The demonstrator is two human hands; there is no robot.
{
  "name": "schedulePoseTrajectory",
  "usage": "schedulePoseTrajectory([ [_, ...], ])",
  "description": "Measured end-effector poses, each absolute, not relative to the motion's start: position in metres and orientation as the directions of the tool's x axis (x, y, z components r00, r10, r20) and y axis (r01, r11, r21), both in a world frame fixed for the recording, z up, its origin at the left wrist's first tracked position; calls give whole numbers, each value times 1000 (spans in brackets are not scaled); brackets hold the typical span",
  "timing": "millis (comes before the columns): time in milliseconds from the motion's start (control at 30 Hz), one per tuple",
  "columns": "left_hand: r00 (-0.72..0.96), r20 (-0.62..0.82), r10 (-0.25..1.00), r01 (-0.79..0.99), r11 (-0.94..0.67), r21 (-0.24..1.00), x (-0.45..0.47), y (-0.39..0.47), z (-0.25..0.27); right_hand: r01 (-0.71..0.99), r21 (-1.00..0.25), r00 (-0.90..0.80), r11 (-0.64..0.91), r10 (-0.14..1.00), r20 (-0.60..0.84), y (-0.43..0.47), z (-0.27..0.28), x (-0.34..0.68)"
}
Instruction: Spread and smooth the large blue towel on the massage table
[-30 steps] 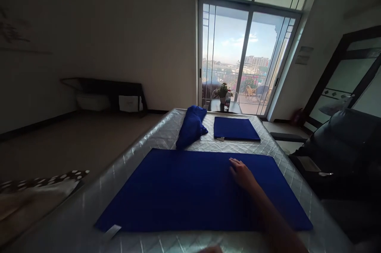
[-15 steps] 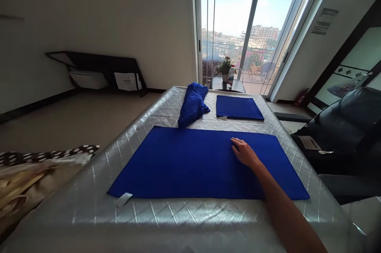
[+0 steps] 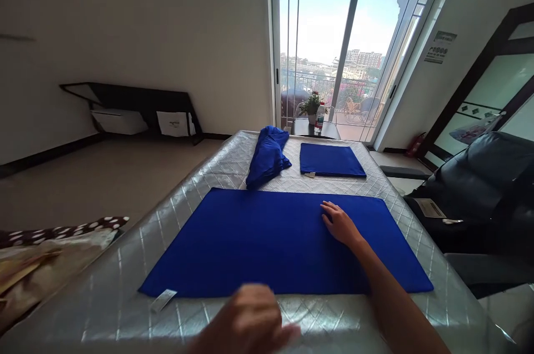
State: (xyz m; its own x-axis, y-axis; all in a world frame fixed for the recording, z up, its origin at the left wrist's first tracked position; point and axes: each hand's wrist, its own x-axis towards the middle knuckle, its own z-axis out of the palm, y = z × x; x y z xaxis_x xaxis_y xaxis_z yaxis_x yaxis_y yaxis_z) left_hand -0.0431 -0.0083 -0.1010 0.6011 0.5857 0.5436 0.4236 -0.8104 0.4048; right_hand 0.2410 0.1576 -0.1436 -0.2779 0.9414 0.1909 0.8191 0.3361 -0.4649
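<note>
A blue rectangular cloth (image 3: 258,243) lies spread flat across the quilted silver mattress (image 3: 325,318). Its white tag (image 3: 164,299) sticks out at the near left corner. My right hand (image 3: 340,223) rests open on the right half of the cloth, fingers stretched out. Near the cloth's front edge, my left hand (image 3: 254,315) is smeared by motion, its thumb out to the right and its other fingers not clear. Beyond the cloth sit a crumpled blue cloth (image 3: 268,155) and a neatly folded blue cloth (image 3: 331,160) with a small tag.
A black leather chair (image 3: 496,187) holding a card (image 3: 429,208) stands to the right. Behind the mattress, a small table (image 3: 300,128) bears a potted plant (image 3: 311,105) and a bottle (image 3: 320,118). Bedding with a polka-dot edge (image 3: 62,230) is at the left.
My left hand has come into view at the bottom middle. My right hand stays on the cloth. The camera has tilted slightly, so the scene sits lower.
</note>
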Motion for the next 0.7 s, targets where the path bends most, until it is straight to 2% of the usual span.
schedulePoseTrajectory([
  [100,571,435,697,537,-717,445,-35,58,-81,819,-465,-266,337,940,213,159,-145,243],
  [167,527,379,761,635,-649,420,-24,108,-80,823,-452,-269,345,936,225,160,-147,244],
  [300,455,331,827,761,-554,338,1,177,-115,858,-399,-262,323,944,201,161,-152,245],
  [467,441,268,857,806,-509,302,7,197,-156,906,-329,-245,268,963,111,162,-158,246],
  [700,421,231,877,844,-472,254,3,196,-158,931,-283,-220,231,973,72,160,-146,237],
])
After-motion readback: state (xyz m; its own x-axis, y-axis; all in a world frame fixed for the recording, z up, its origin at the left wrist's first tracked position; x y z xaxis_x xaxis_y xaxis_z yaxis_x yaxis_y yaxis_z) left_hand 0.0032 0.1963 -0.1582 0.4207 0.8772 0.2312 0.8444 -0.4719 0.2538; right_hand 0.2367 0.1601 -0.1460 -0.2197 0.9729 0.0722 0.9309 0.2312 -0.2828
